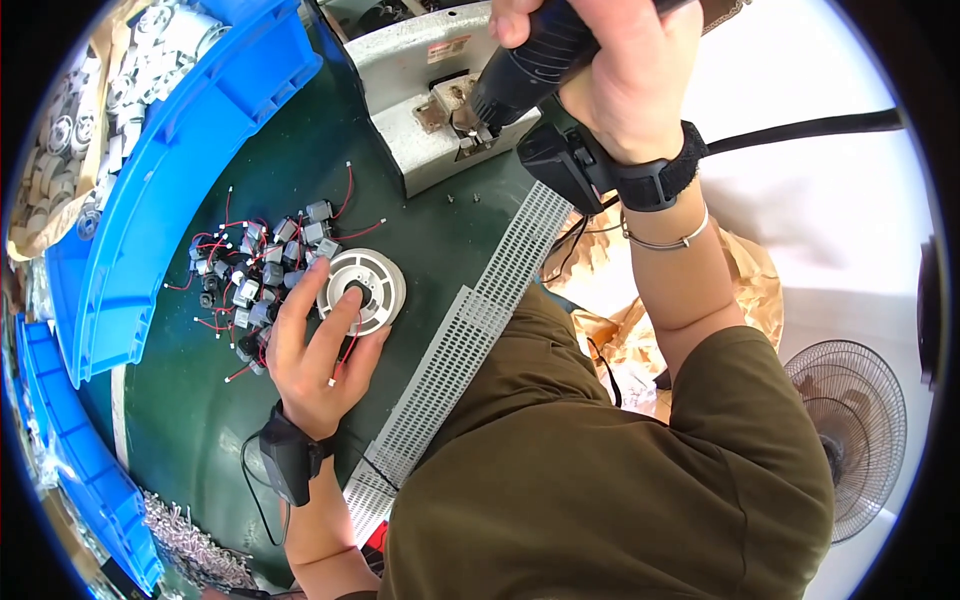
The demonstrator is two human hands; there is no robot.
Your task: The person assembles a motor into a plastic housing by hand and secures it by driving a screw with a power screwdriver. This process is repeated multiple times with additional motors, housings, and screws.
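Head view: blue bin (185,190) holds white parts (183,35); left grip (312,375) spread on white disc (388,272), right grip (632,85) clasping screwdriver (528,68).

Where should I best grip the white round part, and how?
Probably by the outer rim of the white round part, from its right: that circular edge is exposed there, while small wired motors crowd its left and the left hand reaches over its lower edge.

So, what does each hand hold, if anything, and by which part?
Right hand: a black cylindrical power tool, by its body. Left hand: fingers on a round white plastic piece; grip unclear.
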